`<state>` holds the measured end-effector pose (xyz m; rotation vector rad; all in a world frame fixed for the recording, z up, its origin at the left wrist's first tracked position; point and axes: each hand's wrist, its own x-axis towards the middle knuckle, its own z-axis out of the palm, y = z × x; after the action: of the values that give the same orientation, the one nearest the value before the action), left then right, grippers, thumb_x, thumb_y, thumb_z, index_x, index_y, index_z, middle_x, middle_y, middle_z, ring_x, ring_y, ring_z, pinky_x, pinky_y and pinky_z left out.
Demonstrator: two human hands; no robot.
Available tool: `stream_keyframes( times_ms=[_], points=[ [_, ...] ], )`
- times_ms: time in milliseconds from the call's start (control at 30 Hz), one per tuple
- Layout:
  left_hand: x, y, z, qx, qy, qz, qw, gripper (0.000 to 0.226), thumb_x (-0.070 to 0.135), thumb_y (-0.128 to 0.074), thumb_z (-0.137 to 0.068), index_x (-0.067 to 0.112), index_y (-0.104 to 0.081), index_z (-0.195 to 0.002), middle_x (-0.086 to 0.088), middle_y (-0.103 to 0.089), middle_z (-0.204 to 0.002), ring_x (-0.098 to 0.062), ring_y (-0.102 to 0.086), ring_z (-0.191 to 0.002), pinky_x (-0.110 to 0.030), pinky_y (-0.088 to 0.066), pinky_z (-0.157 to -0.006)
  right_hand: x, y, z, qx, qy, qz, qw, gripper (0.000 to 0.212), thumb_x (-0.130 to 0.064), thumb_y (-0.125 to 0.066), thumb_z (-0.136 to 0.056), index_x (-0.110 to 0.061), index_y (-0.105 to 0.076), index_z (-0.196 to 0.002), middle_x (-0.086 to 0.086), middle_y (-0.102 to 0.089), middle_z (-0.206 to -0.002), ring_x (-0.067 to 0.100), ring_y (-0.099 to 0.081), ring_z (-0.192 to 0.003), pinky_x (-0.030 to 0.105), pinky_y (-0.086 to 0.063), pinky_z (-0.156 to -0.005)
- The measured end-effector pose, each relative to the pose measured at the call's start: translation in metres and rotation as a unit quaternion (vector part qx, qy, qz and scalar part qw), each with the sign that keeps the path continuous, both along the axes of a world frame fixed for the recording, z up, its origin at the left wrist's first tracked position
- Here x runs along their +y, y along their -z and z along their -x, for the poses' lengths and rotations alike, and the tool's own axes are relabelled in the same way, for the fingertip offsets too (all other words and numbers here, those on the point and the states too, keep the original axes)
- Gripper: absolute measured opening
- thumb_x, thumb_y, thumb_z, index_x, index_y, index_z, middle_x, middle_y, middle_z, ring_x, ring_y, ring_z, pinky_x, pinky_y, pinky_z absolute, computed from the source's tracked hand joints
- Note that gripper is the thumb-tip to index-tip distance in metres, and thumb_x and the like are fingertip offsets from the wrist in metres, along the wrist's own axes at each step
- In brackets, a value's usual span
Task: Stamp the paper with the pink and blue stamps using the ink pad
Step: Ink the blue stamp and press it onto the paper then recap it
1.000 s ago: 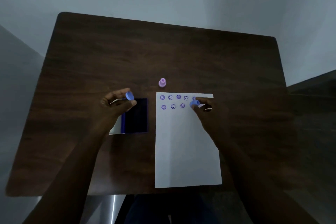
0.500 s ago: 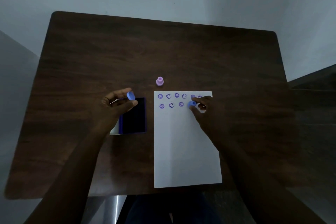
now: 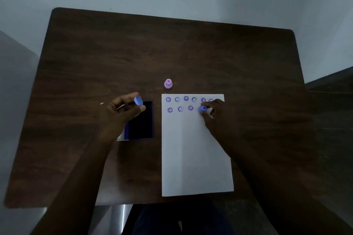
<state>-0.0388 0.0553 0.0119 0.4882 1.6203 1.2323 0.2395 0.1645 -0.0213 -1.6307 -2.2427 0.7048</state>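
Observation:
A white paper [image 3: 194, 149] lies on the dark wooden table [image 3: 172, 49], with two rows of purple stamp marks along its top. My right hand [image 3: 215, 112] holds the blue stamp [image 3: 202, 109] down on the paper at the right end of the second row. My left hand [image 3: 122, 108] pinches a small blue cap [image 3: 138, 100] above the open dark ink pad [image 3: 141, 120]. The pink stamp [image 3: 168, 83] stands upright on the table just beyond the paper's top left corner.
The ink pad's lid [image 3: 122, 135] shows pale under my left wrist. The table's near edge runs just below the paper. A grey wall rises behind the table, and a dark surface [image 3: 332, 89] adjoins on the right.
My right hand has shifted slightly with the blue stamp on the second row. My left hand still holds the cap over the ink pad.

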Motion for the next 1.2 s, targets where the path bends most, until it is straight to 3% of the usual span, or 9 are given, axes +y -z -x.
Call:
stream_keyframes(
  times_ms=[100,233,400,567,833,967,1033,1100,1200],
  points=[
    [0.002,0.002,-0.002,-0.004,0.002,0.005,1.000,0.038,0.004,-0.078,-0.077,0.033,-0.073,-0.101,0.014,-0.079,-0.091,-0.002,-0.074,-0.087,-0.012,-0.056,-0.068,0.004,-0.002,0.003,-0.015,0.013,0.021,1.000,0.017,-0.024,-0.073,-0.086,-0.015,-0.075,-0.100,0.001,-0.071,-0.102,0.014,-0.063,-0.084,0.016,-0.034,-0.077],
    [0.005,0.004,-0.003,-0.002,0.001,0.006,1.000,0.038,0.003,-0.078,-0.077,0.032,-0.072,-0.102,0.015,-0.079,-0.090,-0.002,-0.075,-0.087,-0.012,-0.056,-0.068,0.006,-0.002,0.005,-0.030,0.015,0.049,0.998,0.020,-0.025,-0.072,-0.087,-0.014,-0.074,-0.103,0.001,-0.070,-0.108,0.019,-0.065,-0.093,0.025,-0.043,-0.087],
    [0.008,0.007,-0.002,-0.002,-0.001,0.003,1.000,0.039,0.005,-0.080,-0.075,0.031,-0.074,-0.103,0.011,-0.080,-0.091,-0.005,-0.075,-0.088,-0.013,-0.057,-0.071,0.006,-0.001,0.005,-0.027,0.019,0.040,0.999,0.019,-0.024,-0.073,-0.086,-0.014,-0.075,-0.101,0.002,-0.071,-0.104,0.019,-0.065,-0.090,0.019,-0.038,-0.082],
    [0.008,0.009,-0.002,0.004,0.006,0.001,1.000,0.039,0.028,-0.085,-0.059,0.041,-0.076,-0.095,0.012,-0.080,-0.094,-0.006,-0.075,-0.091,-0.020,-0.059,-0.078,0.006,-0.001,0.004,-0.017,0.014,0.034,0.999,0.017,-0.024,-0.075,-0.084,-0.016,-0.076,-0.099,0.001,-0.071,-0.101,0.018,-0.065,-0.082,0.020,-0.038,-0.078],
    [0.000,0.006,-0.007,0.018,0.010,-0.011,1.000,0.036,0.010,-0.082,-0.074,0.037,-0.075,-0.097,0.015,-0.079,-0.093,-0.004,-0.075,-0.090,-0.014,-0.057,-0.072,0.006,0.001,0.004,-0.024,0.019,0.019,0.999,0.013,-0.024,-0.076,-0.082,-0.019,-0.076,-0.094,-0.002,-0.070,-0.096,0.013,-0.062,-0.089,0.012,-0.029,-0.074],
    [-0.003,0.003,-0.008,0.027,0.012,-0.013,0.999,0.037,0.010,-0.082,-0.073,0.033,-0.074,-0.101,0.016,-0.079,-0.091,-0.003,-0.075,-0.090,-0.013,-0.057,-0.071,0.012,-0.002,0.001,-0.010,0.007,0.058,0.998,0.016,-0.030,-0.077,-0.082,-0.022,-0.074,-0.096,-0.005,-0.070,-0.096,0.007,-0.058,-0.077,0.020,-0.039,-0.075],
    [-0.004,0.002,-0.006,0.029,0.017,-0.012,0.999,0.037,0.014,-0.082,-0.072,0.035,-0.074,-0.101,0.016,-0.079,-0.097,-0.005,-0.074,-0.094,-0.015,-0.058,-0.074,0.014,-0.007,-0.004,0.046,0.051,0.101,0.992,0.020,-0.031,-0.079,-0.081,-0.023,-0.072,-0.099,-0.002,-0.069,-0.086,0.005,-0.054,-0.063,0.023,-0.043,-0.064],
    [-0.005,0.001,-0.004,0.023,0.016,-0.011,1.000,0.036,0.016,-0.083,-0.072,0.036,-0.074,-0.101,0.013,-0.079,-0.101,-0.006,-0.074,-0.096,-0.017,-0.059,-0.075,0.014,-0.019,-0.012,0.172,0.154,0.143,0.962,0.020,-0.028,-0.079,-0.082,-0.024,-0.072,-0.100,-0.004,-0.069,-0.076,0.004,-0.055,-0.059,0.023,-0.044,-0.056],
    [-0.005,-0.002,-0.007,0.021,0.016,-0.014,1.000,0.037,0.011,-0.082,-0.074,0.033,-0.074,-0.103,0.013,-0.079,-0.097,-0.005,-0.074,-0.094,-0.014,-0.057,-0.072,0.012,-0.039,-0.022,0.402,0.303,0.255,0.826,0.023,-0.022,-0.077,-0.081,-0.021,-0.074,-0.104,-0.009,-0.074,-0.082,0.003,-0.063,-0.069,0.019,-0.051,-0.059]
  ],
)
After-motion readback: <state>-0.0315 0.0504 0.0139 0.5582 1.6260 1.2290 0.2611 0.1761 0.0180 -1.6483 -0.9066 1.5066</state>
